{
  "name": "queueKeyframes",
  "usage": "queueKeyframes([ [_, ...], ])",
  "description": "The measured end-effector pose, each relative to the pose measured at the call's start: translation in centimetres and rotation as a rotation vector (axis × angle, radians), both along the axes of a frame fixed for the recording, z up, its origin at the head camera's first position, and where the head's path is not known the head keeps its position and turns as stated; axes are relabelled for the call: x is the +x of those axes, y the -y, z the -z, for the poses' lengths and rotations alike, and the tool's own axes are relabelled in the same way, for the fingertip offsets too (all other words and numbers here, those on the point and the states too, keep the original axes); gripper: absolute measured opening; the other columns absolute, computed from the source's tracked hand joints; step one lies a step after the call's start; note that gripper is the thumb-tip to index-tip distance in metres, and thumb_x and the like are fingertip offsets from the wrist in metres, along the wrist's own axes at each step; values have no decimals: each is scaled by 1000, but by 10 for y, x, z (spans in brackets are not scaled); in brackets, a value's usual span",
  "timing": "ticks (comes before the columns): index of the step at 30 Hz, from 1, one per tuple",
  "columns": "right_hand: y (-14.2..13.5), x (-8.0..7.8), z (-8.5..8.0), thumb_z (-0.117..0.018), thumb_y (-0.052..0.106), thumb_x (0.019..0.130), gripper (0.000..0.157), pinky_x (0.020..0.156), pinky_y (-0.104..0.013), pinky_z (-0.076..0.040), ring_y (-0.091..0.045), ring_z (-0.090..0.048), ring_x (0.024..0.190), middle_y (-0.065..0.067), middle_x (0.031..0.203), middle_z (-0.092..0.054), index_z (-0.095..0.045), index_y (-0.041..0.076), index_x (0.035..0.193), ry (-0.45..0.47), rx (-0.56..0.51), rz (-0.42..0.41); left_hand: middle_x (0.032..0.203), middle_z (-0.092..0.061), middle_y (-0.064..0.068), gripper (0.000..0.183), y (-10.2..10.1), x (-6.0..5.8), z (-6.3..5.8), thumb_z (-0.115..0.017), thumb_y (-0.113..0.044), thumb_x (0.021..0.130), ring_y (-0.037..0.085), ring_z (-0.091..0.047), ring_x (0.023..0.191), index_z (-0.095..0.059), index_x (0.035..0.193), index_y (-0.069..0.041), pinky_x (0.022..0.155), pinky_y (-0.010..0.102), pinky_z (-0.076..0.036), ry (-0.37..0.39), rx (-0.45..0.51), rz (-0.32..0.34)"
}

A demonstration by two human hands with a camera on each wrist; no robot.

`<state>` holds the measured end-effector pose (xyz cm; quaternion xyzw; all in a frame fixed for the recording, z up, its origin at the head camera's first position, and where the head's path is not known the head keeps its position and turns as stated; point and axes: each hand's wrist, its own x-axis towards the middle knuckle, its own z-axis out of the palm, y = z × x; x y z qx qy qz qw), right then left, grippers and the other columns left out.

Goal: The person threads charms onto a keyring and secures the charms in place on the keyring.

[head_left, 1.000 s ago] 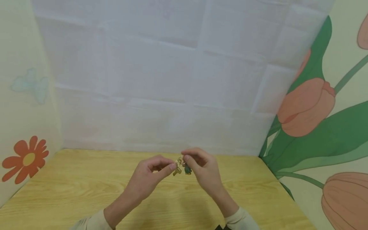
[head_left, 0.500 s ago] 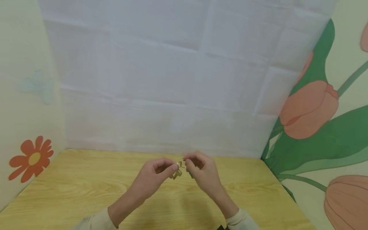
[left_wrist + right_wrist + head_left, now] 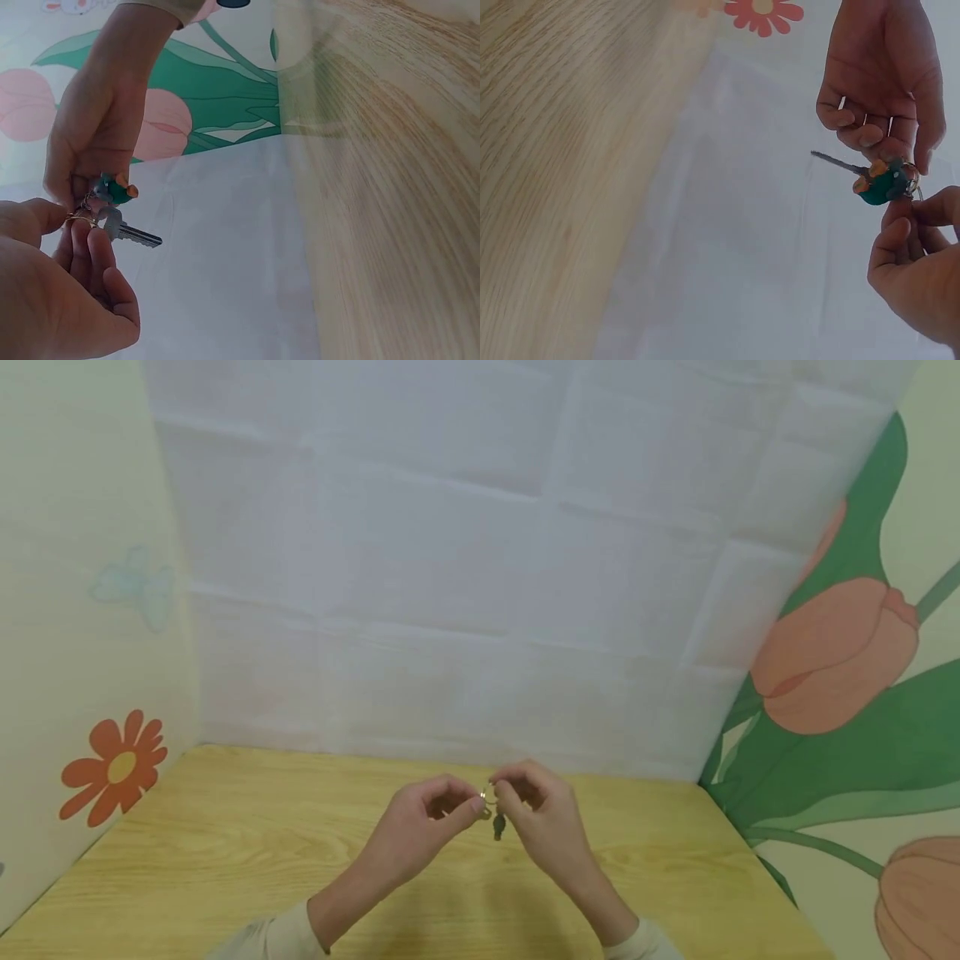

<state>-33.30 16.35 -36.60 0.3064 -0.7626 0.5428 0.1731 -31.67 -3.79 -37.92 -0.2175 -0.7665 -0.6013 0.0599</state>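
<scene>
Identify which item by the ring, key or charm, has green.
The charm, a small figure with green and orange parts; the toothed key shows no green.

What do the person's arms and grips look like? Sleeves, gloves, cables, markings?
Left grip and right grip: ordinary five-fingered human hands, ungloved, bare up past the wrists. Left sleeve and right sleeve: pale cream, long, ending on the forearms. No cables or markings visible on either side.

I'm somewhere indoors, the room's exact kind unclear: wood-grain bench (image 3: 262, 835), creased white sheet (image 3: 450, 560), 2 flower-decorated walls (image 3: 67, 635).
</scene>
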Motion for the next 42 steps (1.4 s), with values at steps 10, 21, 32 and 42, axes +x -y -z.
queueKeyframes([
  [10, 0, 2, -2, -66, 15, 102, 10, 77, -43, -58, -27, -68, 84, -5, 95, -70, -72, 8, 106, 151, -39, -89, 91, -72, -9, 14, 1, -1, 1, -73, -35, 97, 17, -65, 79, -75, 101, -22, 72, 33, -53, -97, 9, -46],
  [21, -3, -1, -1, -70, 15, 100, 9, 75, -40, -58, -27, -66, 79, -7, 89, -70, -72, 8, 102, 110, -45, -112, 90, -72, -14, 10, 0, -2, 4, -74, -37, 96, 14, -65, 80, -75, 101, -28, 73, 34, -54, -181, 14, -62],
  [32, -8, -5, -1, -72, 27, 98, 22, 73, -33, -49, -22, -58, 76, -13, 82, -64, -73, 5, 101, 354, -154, -76, 90, -68, -16, 4, -4, -1, 6, -74, -23, 97, 8, -64, 80, -75, 99, -25, 72, 31, -54, -505, -12, -67],
  [42, -5, -1, 0, -72, 20, 99, 12, 59, -26, -46, -16, -55, 66, -10, 82, -65, -71, 8, 99, 195, -89, -63, 89, -63, -18, 9, -7, 2, 9, -70, -19, 100, 5, -61, 80, -69, 98, -28, 73, 32, -51, -430, -126, -40],
])
